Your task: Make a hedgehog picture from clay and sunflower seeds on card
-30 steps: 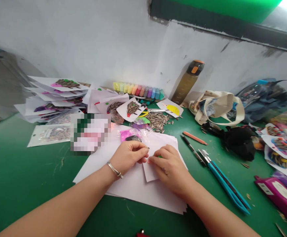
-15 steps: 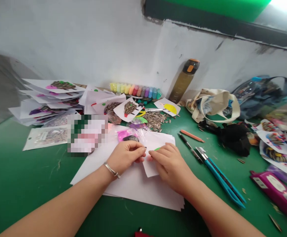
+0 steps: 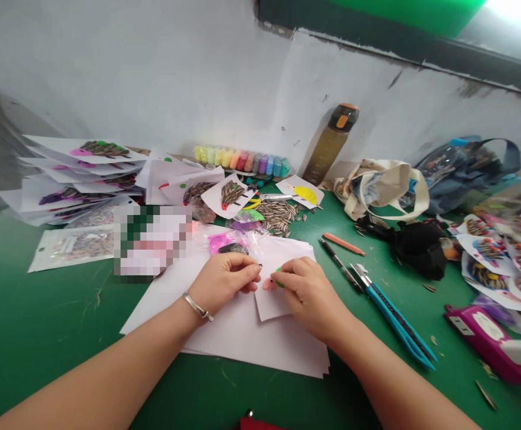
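Note:
My left hand is closed, with thumb and forefinger pinching a tiny black bit that looks like modelling clay. Opposite it, my right hand rests over a small white card, its fingers bent together. On that card shows a pink clay piece with a dark dot, and green clay lies right at my right fingertips. Whether those fingers grip anything is hidden. Under the card lies a stack of white paper. Just beyond my left hand are a pink clay packet and a black clay lump.
Sunflower seeds lie in a heap behind the paper. To the right are a pen, a blue cutter tool and a magenta glue gun. Seed-decorated cards are piled at left. A bottle leans at the wall.
My right fingers have drawn back and curled over the green clay, uncovering the pink piece with its dark dot. My left hand still pinches the black bit. The view has shifted slightly.

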`<state>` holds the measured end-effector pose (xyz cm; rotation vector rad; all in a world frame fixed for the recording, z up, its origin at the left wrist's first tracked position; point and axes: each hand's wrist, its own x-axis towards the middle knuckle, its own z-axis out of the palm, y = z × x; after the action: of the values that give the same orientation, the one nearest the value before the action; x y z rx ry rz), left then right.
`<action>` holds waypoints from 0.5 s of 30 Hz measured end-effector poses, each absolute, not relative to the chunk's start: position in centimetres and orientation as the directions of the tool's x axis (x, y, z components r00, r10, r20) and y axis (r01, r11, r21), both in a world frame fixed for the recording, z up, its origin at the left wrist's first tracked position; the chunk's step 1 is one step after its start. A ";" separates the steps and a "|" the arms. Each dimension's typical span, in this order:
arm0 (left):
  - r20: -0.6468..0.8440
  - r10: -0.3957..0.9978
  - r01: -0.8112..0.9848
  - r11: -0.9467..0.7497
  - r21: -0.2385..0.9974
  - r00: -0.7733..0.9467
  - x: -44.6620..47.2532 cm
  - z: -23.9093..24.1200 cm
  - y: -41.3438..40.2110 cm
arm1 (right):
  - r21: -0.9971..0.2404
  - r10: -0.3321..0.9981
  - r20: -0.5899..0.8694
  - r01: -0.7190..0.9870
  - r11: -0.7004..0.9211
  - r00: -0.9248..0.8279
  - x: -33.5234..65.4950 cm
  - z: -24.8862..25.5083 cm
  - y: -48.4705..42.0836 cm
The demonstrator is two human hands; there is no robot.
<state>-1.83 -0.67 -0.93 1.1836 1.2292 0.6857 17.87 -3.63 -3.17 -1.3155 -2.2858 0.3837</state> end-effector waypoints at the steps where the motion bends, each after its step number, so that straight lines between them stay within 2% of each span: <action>1: -0.341 0.904 0.185 0.300 0.936 0.258 -1.8 -0.9 -0.7 | -0.451 0.868 0.244 0.742 0.496 -0.432 17.8 -3.2 -3.7; 15: -0.364 0.890 0.185 0.323 0.928 0.276 -1.7 -1.1 -0.7 | -0.444 0.854 0.210 0.732 0.516 -0.475 17.8 -2.8 -3.8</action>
<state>-1.72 -0.74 -1.09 1.1677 1.2196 0.6571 17.76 -3.80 -2.79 -1.3065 -2.3571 0.4128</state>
